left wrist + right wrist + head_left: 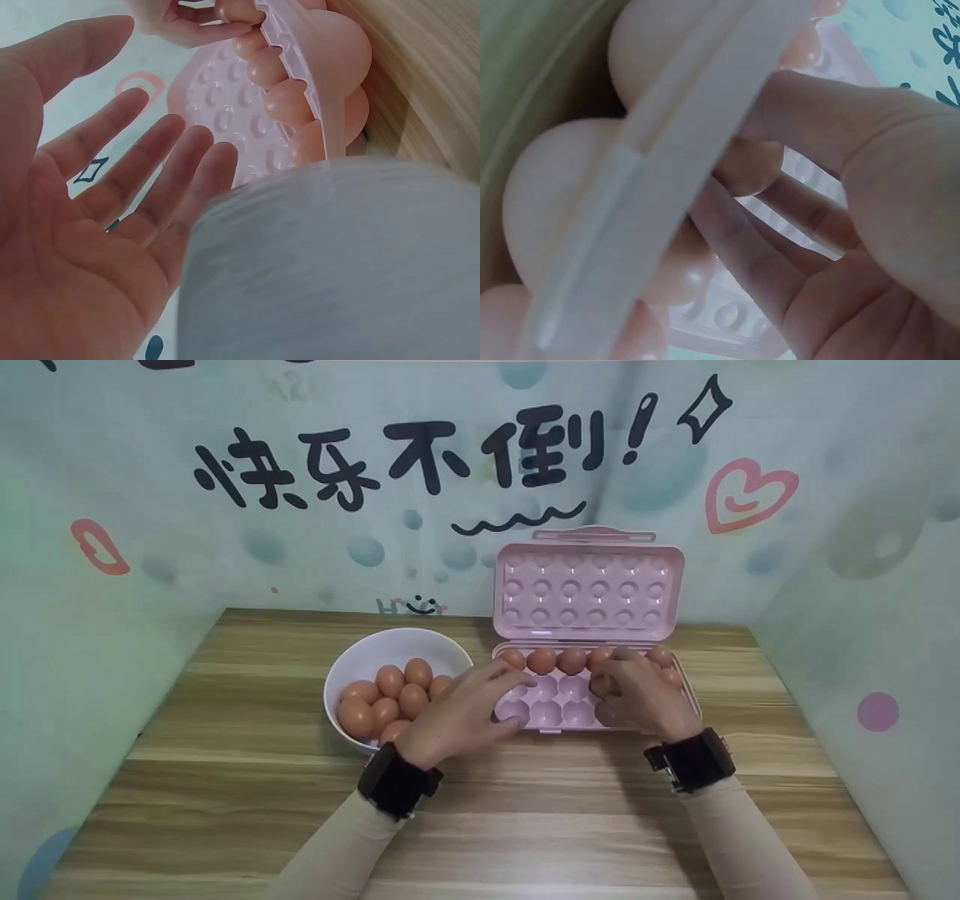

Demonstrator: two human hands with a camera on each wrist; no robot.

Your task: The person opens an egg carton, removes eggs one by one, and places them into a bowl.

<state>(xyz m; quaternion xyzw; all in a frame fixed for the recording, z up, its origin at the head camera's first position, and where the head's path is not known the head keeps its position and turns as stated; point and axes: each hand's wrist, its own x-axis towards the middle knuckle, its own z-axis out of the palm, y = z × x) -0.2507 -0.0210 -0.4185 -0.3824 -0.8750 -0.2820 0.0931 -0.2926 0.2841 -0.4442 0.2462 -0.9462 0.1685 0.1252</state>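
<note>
In the head view an egg carton (589, 634) of pink plastic lies with its lid raised. Brown eggs (571, 661) fill its back row, and more sit at its right end. My right hand (646, 694) reaches over the right half, pinching an egg (754, 165) between thumb and fingers down at the cups. Its fingers partly hide that egg. My left hand (469, 705) hovers between the white bowl (397, 641) and the carton, fingers spread and palm bare in the left wrist view. Several brown eggs (355, 718) rest in the bowl, some hidden behind that hand.
Bowl and carton stand side by side on a wood-grain table (480, 825). Behind them rises a printed backdrop (300, 555) with dark lettering, close to the raised lid (589, 585). Cups (545, 712) without eggs show in the carton's front left part.
</note>
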